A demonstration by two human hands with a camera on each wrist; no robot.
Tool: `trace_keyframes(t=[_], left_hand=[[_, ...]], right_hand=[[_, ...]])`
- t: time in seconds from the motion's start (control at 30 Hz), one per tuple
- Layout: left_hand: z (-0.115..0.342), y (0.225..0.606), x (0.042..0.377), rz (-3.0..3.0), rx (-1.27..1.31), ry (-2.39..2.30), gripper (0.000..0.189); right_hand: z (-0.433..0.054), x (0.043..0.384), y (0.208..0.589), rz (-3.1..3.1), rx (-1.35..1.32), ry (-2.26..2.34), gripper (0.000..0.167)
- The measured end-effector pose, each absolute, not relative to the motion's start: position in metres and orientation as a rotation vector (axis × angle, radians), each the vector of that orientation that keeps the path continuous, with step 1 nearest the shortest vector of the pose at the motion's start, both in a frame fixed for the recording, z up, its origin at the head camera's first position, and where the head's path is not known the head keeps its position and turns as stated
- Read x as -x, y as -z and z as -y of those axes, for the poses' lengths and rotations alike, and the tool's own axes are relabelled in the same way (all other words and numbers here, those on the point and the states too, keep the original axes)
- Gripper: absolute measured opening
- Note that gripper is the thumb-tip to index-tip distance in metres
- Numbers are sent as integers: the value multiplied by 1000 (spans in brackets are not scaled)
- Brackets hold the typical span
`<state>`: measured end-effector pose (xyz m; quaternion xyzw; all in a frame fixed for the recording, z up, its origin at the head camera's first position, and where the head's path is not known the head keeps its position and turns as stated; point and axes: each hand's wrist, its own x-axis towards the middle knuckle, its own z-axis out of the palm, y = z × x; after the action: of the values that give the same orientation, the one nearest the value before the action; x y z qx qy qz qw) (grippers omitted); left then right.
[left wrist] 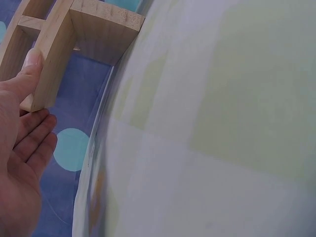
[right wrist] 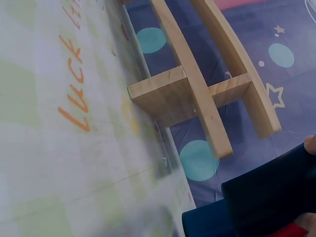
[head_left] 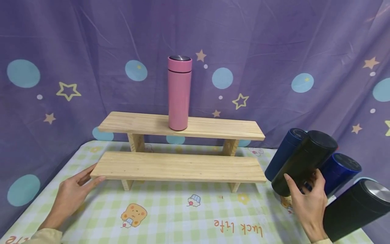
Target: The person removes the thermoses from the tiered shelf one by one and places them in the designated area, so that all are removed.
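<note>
My right hand (head_left: 308, 203) grips a black thermos bottle (head_left: 301, 159), thumb on its near left side and fingers round the right. In the right wrist view the same bottle shows large at the lower right, with fingertips at its edge. A dark blue thermos (head_left: 284, 154) stands just behind it, a brighter blue thermos (head_left: 341, 173) to its right. At the left, my left hand (head_left: 74, 191) holds the end of the lower board of a two-tier wooden stand (head_left: 179, 166), thumb along the front edge, other fingers at the end. A pink thermos (head_left: 179, 95) stands upright on the upper board.
Another black thermos with a steel lid (head_left: 356, 206) stands at the right front, beside my right wrist. A checked tablecloth (head_left: 164, 217) covers the table under the stand. Close behind hangs a purple curtain (head_left: 262, 40) with stars and dots.
</note>
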<state>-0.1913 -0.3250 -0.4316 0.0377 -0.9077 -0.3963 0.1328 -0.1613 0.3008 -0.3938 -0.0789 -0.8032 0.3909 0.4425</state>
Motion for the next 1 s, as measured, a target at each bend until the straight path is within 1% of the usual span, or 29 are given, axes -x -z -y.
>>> trace_keyframes(t=[0.77, 1.0], left_hand=[[324, 431, 192, 2609, -82, 1135, 74], [325, 432, 192, 2616, -93, 1138, 75]], right_hand=[[-290, 168, 372, 1979, 136, -993, 80], [-284, 169, 365, 1969, 82, -996, 79]])
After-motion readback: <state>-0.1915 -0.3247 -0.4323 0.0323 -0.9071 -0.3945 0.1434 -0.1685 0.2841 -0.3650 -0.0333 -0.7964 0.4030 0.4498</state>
